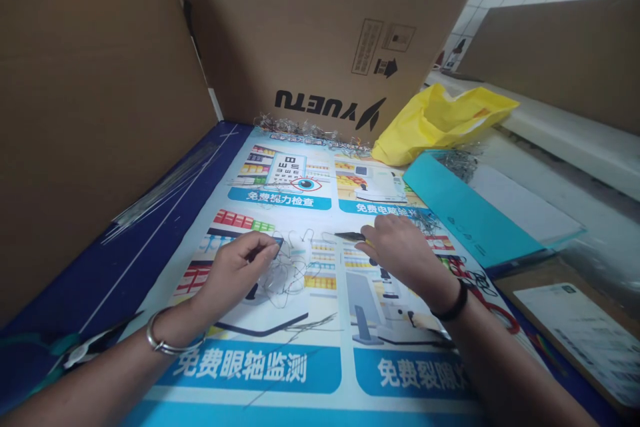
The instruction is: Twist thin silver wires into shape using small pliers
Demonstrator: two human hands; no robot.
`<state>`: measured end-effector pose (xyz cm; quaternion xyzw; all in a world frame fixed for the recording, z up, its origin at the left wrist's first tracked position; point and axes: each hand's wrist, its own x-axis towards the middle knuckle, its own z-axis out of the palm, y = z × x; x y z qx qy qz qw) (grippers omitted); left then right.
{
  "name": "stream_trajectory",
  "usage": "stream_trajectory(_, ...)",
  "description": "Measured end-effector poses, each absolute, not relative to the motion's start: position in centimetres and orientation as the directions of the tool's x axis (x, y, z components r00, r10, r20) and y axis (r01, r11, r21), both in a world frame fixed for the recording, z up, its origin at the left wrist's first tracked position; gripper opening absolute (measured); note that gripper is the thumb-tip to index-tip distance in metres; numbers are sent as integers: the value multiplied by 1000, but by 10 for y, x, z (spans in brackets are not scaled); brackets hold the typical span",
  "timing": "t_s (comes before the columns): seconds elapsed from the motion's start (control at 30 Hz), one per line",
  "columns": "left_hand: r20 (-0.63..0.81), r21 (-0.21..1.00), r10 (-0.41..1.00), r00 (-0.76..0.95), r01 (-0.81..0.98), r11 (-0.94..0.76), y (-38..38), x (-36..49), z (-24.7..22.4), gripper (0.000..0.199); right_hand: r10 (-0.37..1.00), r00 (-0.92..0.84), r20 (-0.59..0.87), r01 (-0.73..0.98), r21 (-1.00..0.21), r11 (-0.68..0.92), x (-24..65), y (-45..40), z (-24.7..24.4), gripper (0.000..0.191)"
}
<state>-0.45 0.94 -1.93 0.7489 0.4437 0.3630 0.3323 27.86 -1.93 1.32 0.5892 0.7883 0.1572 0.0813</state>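
Note:
My left hand [239, 269] rests on a printed poster mat [280, 360] and pinches a thin wire eyeglass frame [287, 267] with clear lenses. A silver bracelet circles that wrist. My right hand [400, 248] lies just right of the frame and grips a small dark-tipped tool [350, 236] that points left toward the frame. A black band sits on the right wrist.
Cardboard walls [310, 27] stand at the back and left, with a row of wire frames [305, 128] at their foot. A yellow plastic bag [440, 121], a teal sheet [465, 213] and another pile of frames [457, 161] lie right. Pliers [85, 347] lie near my left forearm.

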Motion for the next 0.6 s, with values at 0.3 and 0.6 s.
stream_trajectory(0.3,247,827,904,349,410,-385,9,-4,-17,18,980,-185,-73,930,308,199,261,-38,37,27)
stream_trajectory(0.6,233,824,909,346,426,-373,8,-4,-17,19,982,-70,-175,974,200,105,287,-27,33,38)
